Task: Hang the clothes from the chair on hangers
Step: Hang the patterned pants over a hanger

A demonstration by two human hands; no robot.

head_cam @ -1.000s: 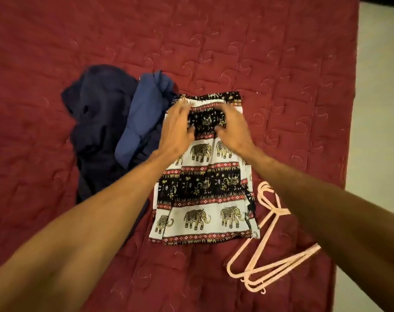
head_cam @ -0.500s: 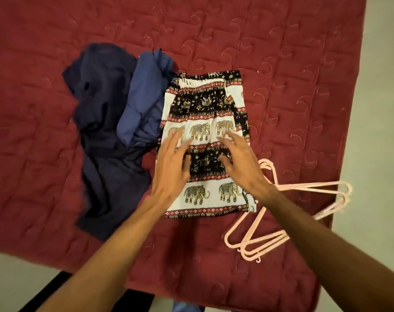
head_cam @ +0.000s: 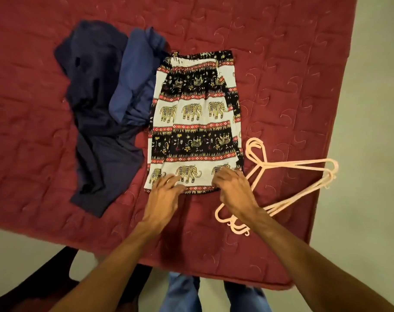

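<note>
- Head view: left hand (head_cam: 164,191) spread flat on near hem of elephant-print garment (head_cam: 191,122); right hand (head_cam: 234,188) bends fingers there, pinch unclear.
- Pink hangers (head_cam: 262,165) lie just right, nearest right hand.

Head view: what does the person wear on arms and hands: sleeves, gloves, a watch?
Nothing shows: the left hand and the right hand are ungloved, both forearms have no sleeve, and neither wrist carries a watch or band.

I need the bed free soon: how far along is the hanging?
Done: nothing; the pink hangers lie bare on the red quilt. In hand: left hand and right hand rest on the bottom hem of the flat elephant-print garment. Left: hanging it, plus the navy garment and blue garment beside it.
</note>
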